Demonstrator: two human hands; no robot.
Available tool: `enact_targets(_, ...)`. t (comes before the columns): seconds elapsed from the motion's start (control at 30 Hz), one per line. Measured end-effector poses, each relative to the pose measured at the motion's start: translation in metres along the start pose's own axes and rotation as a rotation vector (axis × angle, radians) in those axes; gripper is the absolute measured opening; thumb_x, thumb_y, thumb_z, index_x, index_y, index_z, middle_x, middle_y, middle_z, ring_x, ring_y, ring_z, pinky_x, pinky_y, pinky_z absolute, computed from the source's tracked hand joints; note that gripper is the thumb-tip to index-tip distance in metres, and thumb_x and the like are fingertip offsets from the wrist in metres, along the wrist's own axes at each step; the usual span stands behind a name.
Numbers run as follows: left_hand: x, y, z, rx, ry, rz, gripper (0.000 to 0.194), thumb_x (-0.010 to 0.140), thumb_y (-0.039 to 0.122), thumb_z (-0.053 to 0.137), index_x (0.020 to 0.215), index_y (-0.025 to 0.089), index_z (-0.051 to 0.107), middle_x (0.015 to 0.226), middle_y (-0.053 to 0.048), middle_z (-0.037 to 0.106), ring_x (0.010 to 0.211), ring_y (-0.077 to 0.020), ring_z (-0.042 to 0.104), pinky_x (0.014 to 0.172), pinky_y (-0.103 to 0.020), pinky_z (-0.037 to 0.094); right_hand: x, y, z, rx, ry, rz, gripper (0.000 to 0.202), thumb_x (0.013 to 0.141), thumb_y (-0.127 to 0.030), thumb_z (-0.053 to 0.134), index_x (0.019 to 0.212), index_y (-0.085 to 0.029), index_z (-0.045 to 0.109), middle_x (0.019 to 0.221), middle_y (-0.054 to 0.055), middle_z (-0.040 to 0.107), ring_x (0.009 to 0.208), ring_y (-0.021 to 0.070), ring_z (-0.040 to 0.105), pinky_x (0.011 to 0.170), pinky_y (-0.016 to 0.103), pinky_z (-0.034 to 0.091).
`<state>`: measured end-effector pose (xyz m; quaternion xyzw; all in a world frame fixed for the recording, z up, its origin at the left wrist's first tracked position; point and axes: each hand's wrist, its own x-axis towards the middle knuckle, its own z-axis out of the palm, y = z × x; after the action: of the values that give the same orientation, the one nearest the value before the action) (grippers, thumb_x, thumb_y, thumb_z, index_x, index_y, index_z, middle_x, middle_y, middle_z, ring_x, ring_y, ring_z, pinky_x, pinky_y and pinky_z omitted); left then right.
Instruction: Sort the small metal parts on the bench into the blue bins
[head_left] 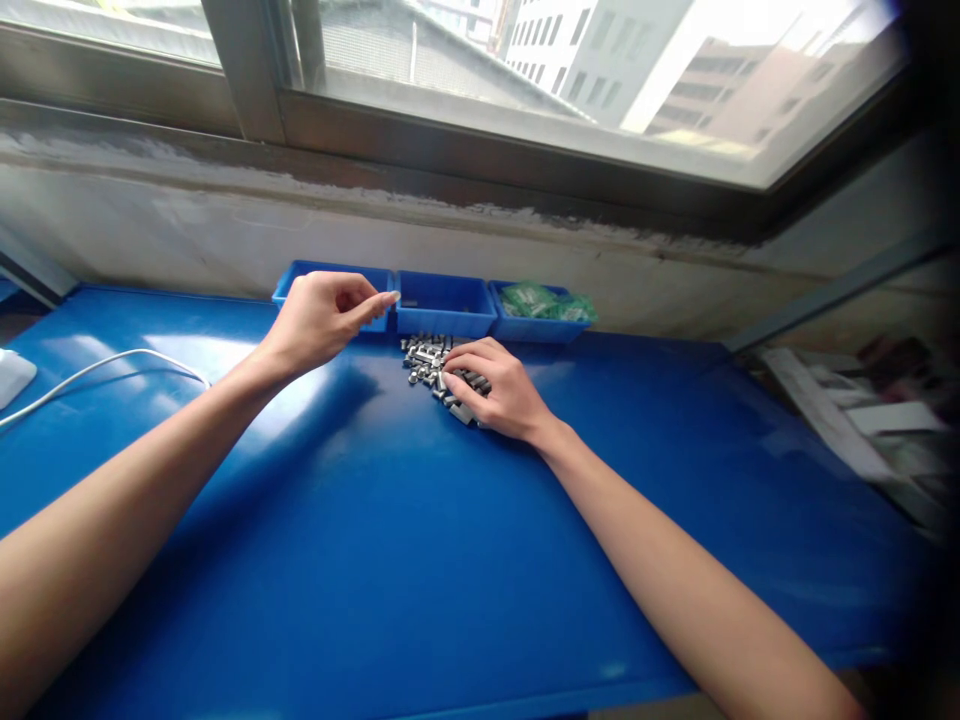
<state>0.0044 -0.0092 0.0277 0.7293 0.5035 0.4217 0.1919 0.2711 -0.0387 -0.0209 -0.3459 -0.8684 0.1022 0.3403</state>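
Note:
My left hand (324, 316) hovers in front of the left blue bin (295, 268), its thumb and forefinger pinched together near the gap beside the middle bin. Whatever lies between those fingertips is too small to make out. On the blue table, a pile of small metal parts (429, 358), some of them short grey cylinders, lies in front of the bins. My right hand (501, 392) rests over the pile's right side with curled fingers, thumb and fingertips closing on a small metal part. The palm hides some of the pile.
The middle blue bin (446, 322) has a few small pieces inside. Green plastic packets (531, 299) fill the right blue bin (534, 330). A white cable (112, 358) runs across the table (420, 570) at left. Behind stand a wall and window frame (480, 150).

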Motion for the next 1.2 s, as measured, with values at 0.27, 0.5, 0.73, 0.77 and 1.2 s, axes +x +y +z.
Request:
enact_targets(0.27,0.004,-0.010,-0.015,-0.019,0.305,-0.120,0.031,0.076,0.047,0.077,0.087,0.017,0.078,0.068,-0.004,0.073,0.061,-0.0158,0.066,0.056,-0.023,0.050,0.001,0.000,0.000,0.004,-0.012,0.011,0.013,0.095,-0.031,0.063,0.096,-0.022,0.072,0.106,0.006,0.075,0.105,0.0247,0.065,0.098,0.045,0.051)
enact_targets(0.5,0.004,-0.016,-0.023,-0.054,0.280,-0.216,0.038,0.078,0.033,0.073,0.112,0.015,0.077,0.085,-0.008,0.077,0.067,-0.0188,0.072,0.067,-0.032,0.061,-0.001,0.002,0.000,-0.003,-0.019,0.015,0.013,0.095,-0.032,0.063,0.097,-0.023,0.072,0.107,0.006,0.075,0.106,0.0249,0.065,0.098,0.045,0.051)
enact_targets(0.73,0.000,-0.003,-0.010,0.080,-0.050,0.049,0.027,0.082,0.031,0.067,0.101,0.017,0.080,0.081,-0.007,0.076,0.071,-0.0190,0.072,0.070,-0.030,0.058,-0.001,0.003,0.000,0.000,-0.013,0.018,0.013,0.094,-0.032,0.063,0.096,-0.023,0.072,0.107,0.006,0.075,0.106,0.0255,0.066,0.099,0.046,0.051)
enact_targets(0.77,-0.001,-0.003,-0.007,0.109,-0.160,0.131,0.027,0.082,0.031,0.067,0.101,0.018,0.080,0.086,-0.007,0.078,0.076,-0.0195,0.073,0.075,-0.030,0.058,-0.001,0.003,0.000,0.003,-0.012,0.019,0.013,0.094,-0.033,0.063,0.097,-0.023,0.072,0.108,0.006,0.075,0.106,0.0255,0.066,0.099,0.046,0.051)
enact_targets(1.2,-0.007,-0.020,0.013,0.281,-0.526,0.420,0.025,0.092,0.031,0.058,0.105,0.018,0.076,0.103,-0.009,0.073,0.089,-0.0220,0.069,0.083,-0.032,0.051,0.000,0.001,0.001,-0.006,-0.009,0.013,0.012,0.094,-0.032,0.064,0.097,-0.023,0.072,0.107,0.006,0.075,0.105,0.0250,0.065,0.098,0.045,0.051)
